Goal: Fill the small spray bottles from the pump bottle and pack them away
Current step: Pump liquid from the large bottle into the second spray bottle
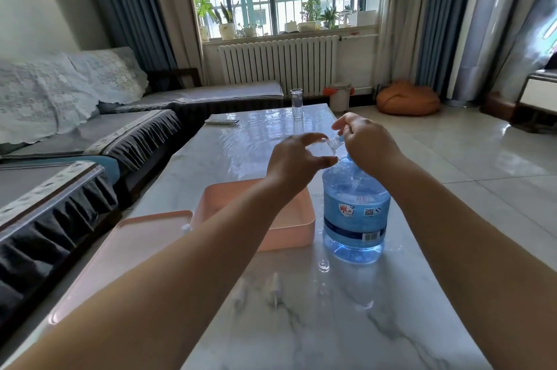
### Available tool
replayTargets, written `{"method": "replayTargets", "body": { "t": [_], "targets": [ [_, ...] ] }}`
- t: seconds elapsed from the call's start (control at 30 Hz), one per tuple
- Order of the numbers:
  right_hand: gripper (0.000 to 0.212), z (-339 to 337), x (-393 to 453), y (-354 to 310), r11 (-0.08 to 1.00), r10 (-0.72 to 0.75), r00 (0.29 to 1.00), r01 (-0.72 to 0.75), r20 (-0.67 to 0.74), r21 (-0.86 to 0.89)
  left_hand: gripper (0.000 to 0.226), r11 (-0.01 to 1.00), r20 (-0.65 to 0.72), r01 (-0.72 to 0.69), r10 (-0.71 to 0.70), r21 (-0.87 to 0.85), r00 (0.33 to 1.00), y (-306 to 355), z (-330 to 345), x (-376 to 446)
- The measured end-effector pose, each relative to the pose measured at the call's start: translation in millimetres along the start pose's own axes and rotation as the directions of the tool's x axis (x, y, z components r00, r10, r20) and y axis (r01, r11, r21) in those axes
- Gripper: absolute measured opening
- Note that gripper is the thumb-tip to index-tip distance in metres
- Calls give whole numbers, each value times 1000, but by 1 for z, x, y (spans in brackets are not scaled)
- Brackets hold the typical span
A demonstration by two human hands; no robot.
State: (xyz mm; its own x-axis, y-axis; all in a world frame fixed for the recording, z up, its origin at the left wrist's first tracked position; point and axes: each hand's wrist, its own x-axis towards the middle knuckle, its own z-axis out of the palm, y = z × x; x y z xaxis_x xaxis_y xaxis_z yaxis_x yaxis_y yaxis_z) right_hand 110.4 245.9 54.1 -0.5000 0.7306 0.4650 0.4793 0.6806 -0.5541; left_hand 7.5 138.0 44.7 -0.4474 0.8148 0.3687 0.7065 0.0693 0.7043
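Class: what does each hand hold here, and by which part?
Left hand: small clear bottle, by its body. Right hand: the pump atop the blue bottle; exact grip unclear.

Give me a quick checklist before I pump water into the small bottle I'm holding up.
1. Small clear bottle gripped in left hand: ok.
2. Bottle neck uncapped and turned toward the pump spout: ok.
3. Right hand on the pump top of the blue water bottle: ok.
4. Spout actually inside the neck: cannot tell, fingers hide it.
5. Blue bottle upright on the marble table: ok.
6. Spray heads within reach on the table: ok.
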Motion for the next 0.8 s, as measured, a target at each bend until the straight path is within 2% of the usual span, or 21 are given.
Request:
{"method": "replayTargets", "body": {
  "t": [0.13,0.23,0.5,0.6,0.73,0.8],
  "targets": [
    [29,-17,5,-9,985,53,987,-77,154,155,51,1000,-13,16,-16,8,1000,7,-5,2],
    [26,-28,4,-12,965,44,986,-84,163,249,53,1000,-11,25,-24,19,1000,13,-8,4],
    [33,-23,10,-16,989,59,986,-78,154,122,53,999,-28,15,-14,39,1000,11,-7,6],
    [31,-21,10,-12,994,37,993,-48,113,98,53,998,-45,-16,18,58,999,9,-5,7],
    [29,-5,2,-3,998,-36,998,39,-44,50,54,995,-88,-37,45,92,995,0,2,5],
    [30,3,-2,1,998,-46,997,49,-63,45,55,994,-84,-23,32,107,996,-5,5,3]
  ]
}}
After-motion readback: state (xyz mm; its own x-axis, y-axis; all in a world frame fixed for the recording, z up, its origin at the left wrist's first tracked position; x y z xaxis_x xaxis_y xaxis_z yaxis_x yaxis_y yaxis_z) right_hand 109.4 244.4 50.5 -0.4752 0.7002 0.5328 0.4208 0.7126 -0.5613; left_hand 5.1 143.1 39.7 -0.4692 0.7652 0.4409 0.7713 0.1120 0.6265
